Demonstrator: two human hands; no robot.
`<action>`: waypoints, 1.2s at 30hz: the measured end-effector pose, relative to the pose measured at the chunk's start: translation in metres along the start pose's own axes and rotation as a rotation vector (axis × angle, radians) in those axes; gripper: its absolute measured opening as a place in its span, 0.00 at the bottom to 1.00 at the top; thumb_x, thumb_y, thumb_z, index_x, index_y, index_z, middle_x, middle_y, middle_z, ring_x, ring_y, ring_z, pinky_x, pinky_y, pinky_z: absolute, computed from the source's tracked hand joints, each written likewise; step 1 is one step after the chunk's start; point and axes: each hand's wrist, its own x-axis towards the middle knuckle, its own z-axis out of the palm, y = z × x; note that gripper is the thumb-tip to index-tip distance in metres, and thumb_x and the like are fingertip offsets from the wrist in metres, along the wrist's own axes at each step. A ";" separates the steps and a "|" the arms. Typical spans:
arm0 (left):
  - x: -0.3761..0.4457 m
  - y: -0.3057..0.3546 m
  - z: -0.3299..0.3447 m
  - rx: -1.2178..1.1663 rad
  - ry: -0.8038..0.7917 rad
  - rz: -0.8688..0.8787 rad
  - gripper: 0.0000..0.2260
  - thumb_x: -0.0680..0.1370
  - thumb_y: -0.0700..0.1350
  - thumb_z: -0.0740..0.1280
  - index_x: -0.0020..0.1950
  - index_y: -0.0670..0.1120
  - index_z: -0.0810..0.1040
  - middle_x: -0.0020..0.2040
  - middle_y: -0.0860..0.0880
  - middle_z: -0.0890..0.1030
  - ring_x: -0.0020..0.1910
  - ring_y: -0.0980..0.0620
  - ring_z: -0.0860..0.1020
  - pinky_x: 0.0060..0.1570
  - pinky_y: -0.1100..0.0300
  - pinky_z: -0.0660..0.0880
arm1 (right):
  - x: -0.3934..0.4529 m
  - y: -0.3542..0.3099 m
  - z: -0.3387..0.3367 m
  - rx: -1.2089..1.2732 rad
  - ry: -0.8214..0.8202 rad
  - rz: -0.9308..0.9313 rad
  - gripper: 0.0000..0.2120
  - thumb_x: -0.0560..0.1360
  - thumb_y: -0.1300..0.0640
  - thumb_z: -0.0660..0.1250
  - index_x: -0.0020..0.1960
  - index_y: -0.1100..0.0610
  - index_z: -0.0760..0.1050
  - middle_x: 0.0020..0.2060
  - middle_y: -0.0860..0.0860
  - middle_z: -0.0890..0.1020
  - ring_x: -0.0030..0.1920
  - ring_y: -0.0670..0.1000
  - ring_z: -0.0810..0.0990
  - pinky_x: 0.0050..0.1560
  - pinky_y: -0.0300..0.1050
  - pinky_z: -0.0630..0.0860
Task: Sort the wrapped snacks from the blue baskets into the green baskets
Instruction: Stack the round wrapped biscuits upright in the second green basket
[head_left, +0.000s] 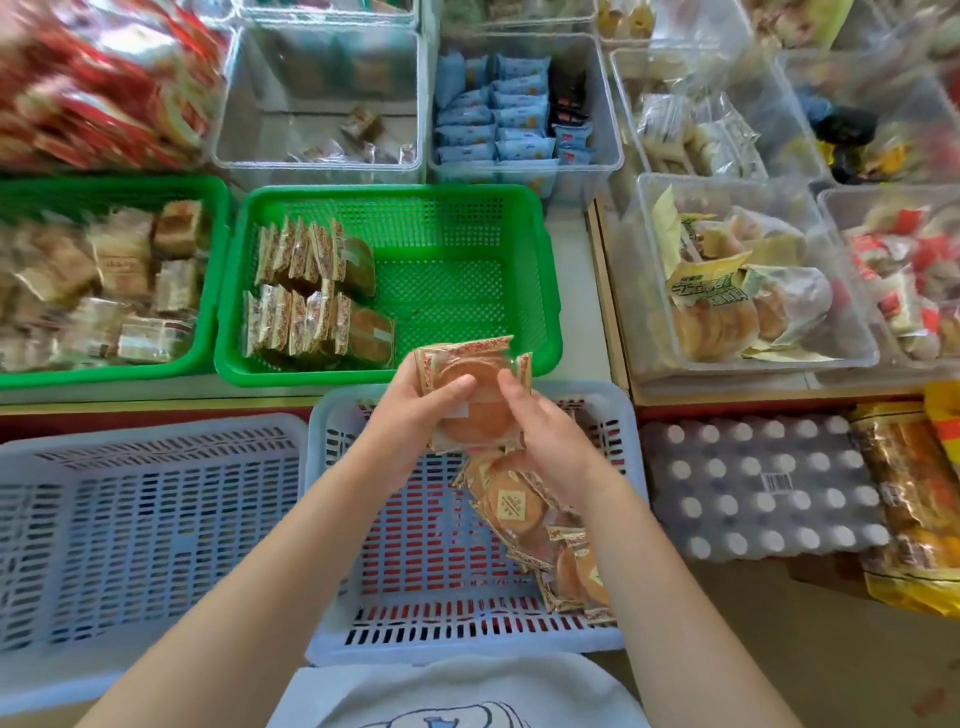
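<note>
At frame centre, left hand (415, 410) and right hand (540, 421) both pinch wrapped round cakes (470, 400) above blue basket (332, 519). Best move: carry up-frame, stand them on edge beside the rows in green basket (519, 260), label facing alike.

The near blue basket (332, 467) and the far green basket (530, 270) are matt plastic lattice, smooth along the rims. The round cakes (470, 410) sit in glossy clear film with printed paper-like edges, and so do those standing in the green basket. The far bins (592, 171) are clear, shiny plastic. At right, a bottle pack (753, 488) is wrapped in glossy film
</note>
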 end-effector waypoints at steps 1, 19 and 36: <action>0.004 0.003 -0.008 -0.002 0.011 -0.006 0.20 0.76 0.43 0.70 0.66 0.42 0.70 0.58 0.44 0.82 0.55 0.47 0.82 0.55 0.51 0.80 | 0.007 -0.003 0.006 -0.031 -0.001 -0.018 0.27 0.75 0.31 0.63 0.65 0.47 0.76 0.55 0.49 0.86 0.55 0.54 0.84 0.49 0.52 0.81; 0.068 -0.009 -0.194 1.673 0.159 0.034 0.42 0.72 0.76 0.38 0.81 0.56 0.42 0.81 0.52 0.37 0.79 0.51 0.34 0.77 0.43 0.38 | 0.198 -0.054 0.098 -0.646 0.253 0.152 0.42 0.79 0.45 0.65 0.79 0.62 0.44 0.68 0.58 0.73 0.55 0.56 0.78 0.52 0.52 0.78; 0.091 -0.004 -0.190 1.699 -0.032 0.170 0.30 0.78 0.71 0.39 0.79 0.65 0.47 0.81 0.52 0.39 0.79 0.48 0.34 0.75 0.38 0.36 | 0.225 -0.037 0.108 -0.359 0.160 0.307 0.52 0.69 0.46 0.79 0.81 0.58 0.51 0.77 0.58 0.63 0.69 0.58 0.72 0.65 0.55 0.76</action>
